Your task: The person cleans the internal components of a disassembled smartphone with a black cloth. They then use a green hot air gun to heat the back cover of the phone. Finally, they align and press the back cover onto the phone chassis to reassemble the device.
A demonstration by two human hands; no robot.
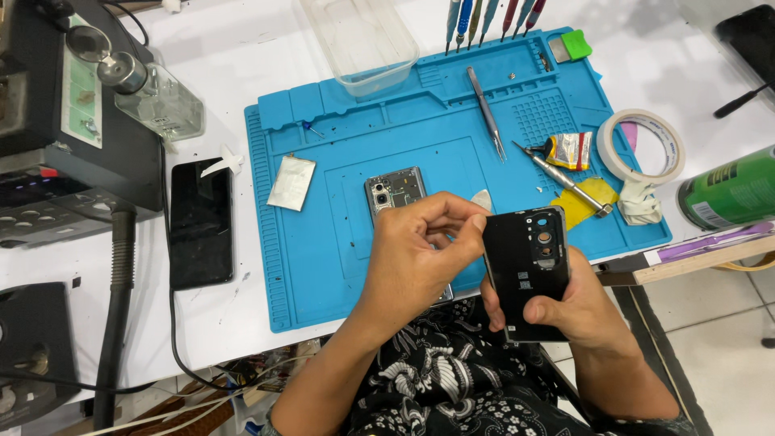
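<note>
Near the lower middle of the frame, the right hand point(565, 303) gripped a black phone back cover point(529, 270), thumb pressed across its lower face and fingers wrapped behind it, holding it upright with its camera holes toward the top. The left hand point(420, 254) was curled just beside the cover's upper left corner, thumb and fingers pinched together at that edge; whether anything small sat between them could not be told.

Behind the left hand, an opened phone body point(395, 192) lay on the blue work mat point(323, 242), its lower part hidden by the hand. A flat silver battery point(291, 182) rested on the mat to the left of it, and tweezers point(486, 109) lay near the mat's upper middle. A screwdriver point(565, 179) lay at the mat's right side beside a small glue tube point(571, 149), with a roll of tape point(642, 145) at the mat's right edge. Off the mat, at the left of the frame, a dark phone screen point(201, 222) lay on the white table point(234, 64).
</note>
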